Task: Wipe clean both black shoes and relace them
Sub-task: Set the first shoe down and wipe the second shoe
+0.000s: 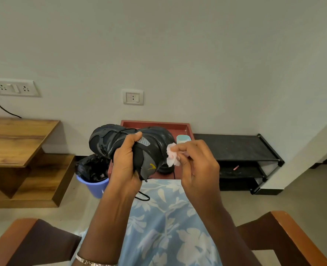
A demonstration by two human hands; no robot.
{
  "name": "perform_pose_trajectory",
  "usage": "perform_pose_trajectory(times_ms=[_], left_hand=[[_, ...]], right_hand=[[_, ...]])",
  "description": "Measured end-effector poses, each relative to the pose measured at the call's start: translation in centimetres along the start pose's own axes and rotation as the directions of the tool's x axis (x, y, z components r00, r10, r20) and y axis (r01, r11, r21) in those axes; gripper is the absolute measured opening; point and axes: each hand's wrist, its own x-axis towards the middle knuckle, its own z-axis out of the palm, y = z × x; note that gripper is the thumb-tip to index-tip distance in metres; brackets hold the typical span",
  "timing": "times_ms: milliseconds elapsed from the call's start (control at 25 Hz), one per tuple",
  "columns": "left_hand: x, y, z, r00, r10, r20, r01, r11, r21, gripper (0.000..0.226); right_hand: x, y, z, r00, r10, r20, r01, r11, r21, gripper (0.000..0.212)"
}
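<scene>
My left hand [127,162] grips a black shoe [110,140] round its middle and holds it up, toe to the left and heel to the right. Its black lace [143,196] dangles below my wrist. My right hand [195,164] pinches a crumpled white wipe [171,155] against the shoe's heel side. Part of a second black shoe [165,168] shows behind it on a red stool [155,124].
A light blue wipes pack [183,139] lies on the stool. A blue bin with a black liner [93,175] stands left of it, a black shoe rack [239,150] right. A wooden table [18,139] is at left. Chair arms [297,233] flank my lap.
</scene>
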Motion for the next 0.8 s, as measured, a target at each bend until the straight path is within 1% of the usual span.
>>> perform_pose_trajectory(times_ms=[80,160,280,320,360,480,560,640,680,720,800], left_hand=[[-0.3,0.3,0.2,1.000,0.001,0.030,-0.001,1.000,-0.003,0.037],[-0.8,0.5,0.6,0.995,0.022,0.096,-0.024,0.999,0.024,0.034],[-1.2,0.5,1.2,0.986,0.060,0.153,-0.068,0.996,0.052,0.044],[-1.2,0.4,1.3,0.984,0.064,0.164,-0.074,0.996,0.056,0.042],[-1.2,0.3,1.3,0.982,0.066,0.177,-0.077,0.995,0.057,0.041],[-1.0,0.0,1.2,0.981,0.080,0.177,-0.092,0.994,0.060,0.048],[-1.0,-0.1,1.3,0.980,0.112,0.167,-0.129,0.987,0.094,0.051],[-1.1,-0.3,1.6,0.976,0.150,0.156,-0.171,0.977,0.130,0.052],[-1.0,-0.4,1.7,0.976,0.161,0.147,-0.182,0.974,0.139,0.053],[-1.0,-0.4,1.8,0.976,0.169,0.137,-0.189,0.971,0.149,0.055],[-1.1,-0.4,1.8,0.977,0.180,0.117,-0.198,0.965,0.169,0.062]], right_hand=[[-0.8,0.1,0.2,1.000,0.011,-0.030,-0.011,1.000,0.005,0.018],[-0.1,0.0,0.4,0.997,-0.014,-0.074,0.014,1.000,0.000,0.020],[1.5,-0.9,0.7,0.989,-0.037,-0.140,0.036,0.999,-0.009,0.021],[1.6,-1.5,0.8,0.989,-0.041,-0.141,0.040,0.999,-0.013,0.020],[1.6,-2.0,1.1,0.991,-0.044,-0.129,0.044,0.999,0.000,0.021],[1.3,-3.1,1.3,0.996,-0.063,-0.056,0.067,0.996,0.060,0.023],[2.3,-3.0,1.1,0.995,-0.077,-0.061,0.077,0.997,-0.005,0.021],[4.0,-2.6,1.1,0.992,-0.067,-0.105,0.057,0.993,-0.100,0.019],[4.6,-2.5,1.1,0.993,-0.058,-0.106,0.045,0.992,-0.120,0.019],[4.8,-2.5,1.3,0.995,-0.049,-0.086,0.039,0.992,-0.117,0.019],[4.0,-3.1,1.3,1.000,-0.001,-0.002,0.001,0.999,-0.037,0.018]])
